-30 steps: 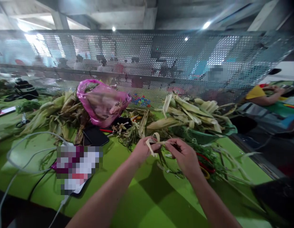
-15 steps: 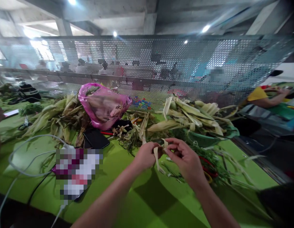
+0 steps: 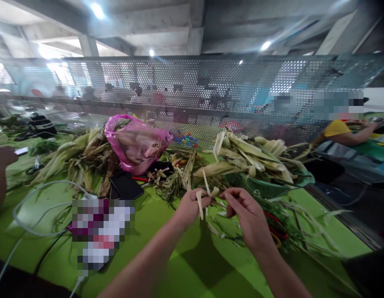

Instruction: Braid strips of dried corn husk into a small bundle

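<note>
My left hand (image 3: 192, 207) is closed around a folded pale corn husk strip (image 3: 200, 203), and its narrow ends stick up and hang down from the fingers. Just to the right, the thumb and fingers of my right hand (image 3: 246, 213) are pinched together at a thin brownish end of the husk. Their grip is partly hidden. Below the hands, small husk scraps (image 3: 212, 229) and green sprigs lie on the green table (image 3: 167, 256).
Husks heap over a green basket (image 3: 269, 186) at right, scissors with red handles (image 3: 275, 225) nearby. Left of centre are a pink plastic bag (image 3: 138, 142), a black phone (image 3: 128, 186) and a white cable (image 3: 16, 207). Another person's hand (image 3: 2, 159) is at far left.
My hands have moved slightly apart, the right one to the right. One husk end now points upward from my left fingers. The view has tilted up a little.
</note>
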A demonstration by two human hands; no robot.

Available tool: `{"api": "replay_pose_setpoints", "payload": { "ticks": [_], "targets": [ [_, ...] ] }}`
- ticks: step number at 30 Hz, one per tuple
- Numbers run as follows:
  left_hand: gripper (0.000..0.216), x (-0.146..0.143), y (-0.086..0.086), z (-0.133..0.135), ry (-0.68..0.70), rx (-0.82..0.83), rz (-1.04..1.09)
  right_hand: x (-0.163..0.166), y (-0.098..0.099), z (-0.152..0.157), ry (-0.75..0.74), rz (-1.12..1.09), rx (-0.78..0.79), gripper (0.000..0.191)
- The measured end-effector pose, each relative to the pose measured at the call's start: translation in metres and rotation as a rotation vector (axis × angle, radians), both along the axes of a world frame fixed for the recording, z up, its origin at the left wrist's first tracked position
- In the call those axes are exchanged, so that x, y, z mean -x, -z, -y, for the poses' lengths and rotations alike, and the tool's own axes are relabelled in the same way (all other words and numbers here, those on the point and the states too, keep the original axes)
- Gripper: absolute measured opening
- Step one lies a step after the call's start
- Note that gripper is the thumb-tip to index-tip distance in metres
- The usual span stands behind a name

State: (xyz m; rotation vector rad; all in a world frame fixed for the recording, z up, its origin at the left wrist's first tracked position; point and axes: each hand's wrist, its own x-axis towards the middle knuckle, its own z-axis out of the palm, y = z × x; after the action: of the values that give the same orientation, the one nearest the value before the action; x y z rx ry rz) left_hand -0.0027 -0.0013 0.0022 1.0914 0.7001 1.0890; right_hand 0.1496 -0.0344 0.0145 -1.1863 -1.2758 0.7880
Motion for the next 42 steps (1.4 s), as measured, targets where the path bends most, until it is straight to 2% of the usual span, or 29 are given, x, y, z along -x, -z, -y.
{"api": "replay_pose_setpoints", "payload": {
  "ticks": [5, 9, 13, 18, 21, 26, 33, 37, 42],
  "targets": [
    [0.035, 0.001, -0.004, 0.001, -0.007, 0.068, 0.028, 0.004, 0.005, -0.005, -0.098, 0.014, 0.135, 0.029],
    [0.025, 0.002, 0.000, 0.000, 0.069, 0.058, -0.044, 0.005, 0.008, -0.006, -0.073, -0.027, 0.188, 0.034],
    [0.012, 0.003, 0.005, -0.002, 0.093, 0.095, -0.128, 0.003, 0.008, -0.004, -0.009, 0.020, 0.037, 0.026],
    [0.019, 0.004, 0.013, -0.008, 0.172, 0.111, -0.201, 0.001, -0.002, 0.001, -0.261, 0.386, -0.248, 0.008],
    [0.023, 0.007, 0.014, -0.010, 0.216, 0.067, -0.279, 0.001, -0.004, 0.003, -0.345, 0.475, -0.271, 0.010],
    [0.015, 0.013, 0.009, -0.010, 0.210, 0.044, -0.440, 0.000, 0.000, 0.002, -0.374, 0.474, -0.252, 0.010],
    [0.011, 0.009, 0.011, -0.009, 0.285, -0.045, -0.435, -0.001, 0.009, -0.004, -0.253, 0.633, -0.313, 0.014],
    [0.020, 0.009, 0.013, -0.009, 0.253, -0.141, -0.653, -0.002, 0.014, -0.006, -0.180, 0.641, -0.267, 0.015],
    [0.026, 0.012, 0.004, -0.004, 0.237, -0.292, -0.873, 0.000, 0.018, -0.009, -0.078, 0.515, -0.110, 0.018]
  ]
}}
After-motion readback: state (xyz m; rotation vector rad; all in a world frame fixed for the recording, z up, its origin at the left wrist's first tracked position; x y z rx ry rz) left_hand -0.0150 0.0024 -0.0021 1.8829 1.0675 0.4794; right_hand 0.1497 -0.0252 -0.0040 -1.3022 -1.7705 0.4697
